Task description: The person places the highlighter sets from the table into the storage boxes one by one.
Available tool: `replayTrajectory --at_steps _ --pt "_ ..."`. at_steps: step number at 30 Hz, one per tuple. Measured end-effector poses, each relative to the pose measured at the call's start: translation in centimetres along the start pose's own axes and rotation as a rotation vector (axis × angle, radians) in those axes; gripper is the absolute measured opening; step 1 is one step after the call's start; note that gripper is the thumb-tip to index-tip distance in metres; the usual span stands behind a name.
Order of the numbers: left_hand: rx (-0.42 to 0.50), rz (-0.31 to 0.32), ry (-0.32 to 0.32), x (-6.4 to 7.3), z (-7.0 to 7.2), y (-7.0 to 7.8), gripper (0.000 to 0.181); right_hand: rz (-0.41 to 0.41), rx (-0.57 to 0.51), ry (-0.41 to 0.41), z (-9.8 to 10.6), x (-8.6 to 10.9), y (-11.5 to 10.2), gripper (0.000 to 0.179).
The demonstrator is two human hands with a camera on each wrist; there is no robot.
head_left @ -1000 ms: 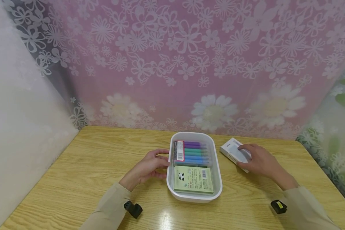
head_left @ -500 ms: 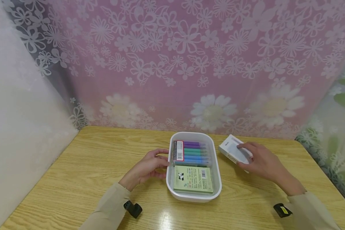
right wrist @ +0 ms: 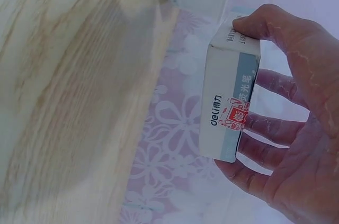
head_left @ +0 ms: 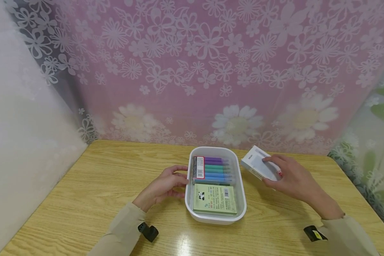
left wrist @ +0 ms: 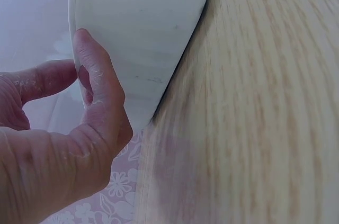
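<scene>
A white plastic bin (head_left: pixel 242 199) stands on the table. In it lie a clear pack of purple, green and blue pens (head_left: pixel 216 167) and a pale green box with a panda picture (head_left: pixel 215 199). My left hand (head_left: pixel 168 185) touches the bin's left side; the left wrist view shows its fingers against the outer wall (left wrist: pixel 143 33). My right hand (head_left: pixel 294 177) grips a white and blue-grey highlighter box (head_left: pixel 259 163) right of the bin, thumb on one side and fingers on the other. The highlighter box is tilted and raised off the table; its printed end (right wrist: pixel 220 102) faces the right wrist camera.
The wooden table (head_left: pixel 115 170) spans the view under both hands. Behind it hangs a pink curtain with white flowers (head_left: pixel 192 71), close to the table's back edge. A pale curtain (head_left: pixel 28 124) borders the left side. Black devices sit at both wrists.
My right hand has lifted the highlighter box from the table and shifted it slightly left, toward the bin. My left hand and the bin have hardly moved.
</scene>
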State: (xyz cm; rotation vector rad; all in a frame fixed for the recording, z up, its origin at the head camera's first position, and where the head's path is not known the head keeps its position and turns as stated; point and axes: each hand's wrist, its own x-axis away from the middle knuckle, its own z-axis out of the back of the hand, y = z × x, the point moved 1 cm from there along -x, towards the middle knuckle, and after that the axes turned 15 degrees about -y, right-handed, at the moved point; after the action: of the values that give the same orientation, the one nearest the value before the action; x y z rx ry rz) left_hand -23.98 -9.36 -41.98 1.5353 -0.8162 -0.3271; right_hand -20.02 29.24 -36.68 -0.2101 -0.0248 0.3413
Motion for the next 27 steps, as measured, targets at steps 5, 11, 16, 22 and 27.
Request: replayTrajectory --at_steps 5,11,16,22,27 --pt "-0.002 0.002 0.002 0.0 0.0 0.1 0.056 0.024 -0.001 0.020 0.3 0.0 -0.8 0.057" --pt "-0.009 0.002 0.004 0.0 0.0 0.0 0.055 0.057 -0.003 0.028 0.5 0.1 -2.2 0.056" --pt "-0.012 0.001 0.004 0.0 0.0 0.0 0.056 0.094 -0.001 0.044 0.8 0.1 -3.1 0.055" --pt "-0.010 0.004 0.003 0.1 0.0 0.0 0.056 0.151 0.001 0.059 0.7 -0.2 -4.2 0.053" --pt "-0.010 0.006 0.001 0.0 0.0 0.1 0.057 0.186 0.000 0.064 0.3 -0.5 -5.2 0.053"
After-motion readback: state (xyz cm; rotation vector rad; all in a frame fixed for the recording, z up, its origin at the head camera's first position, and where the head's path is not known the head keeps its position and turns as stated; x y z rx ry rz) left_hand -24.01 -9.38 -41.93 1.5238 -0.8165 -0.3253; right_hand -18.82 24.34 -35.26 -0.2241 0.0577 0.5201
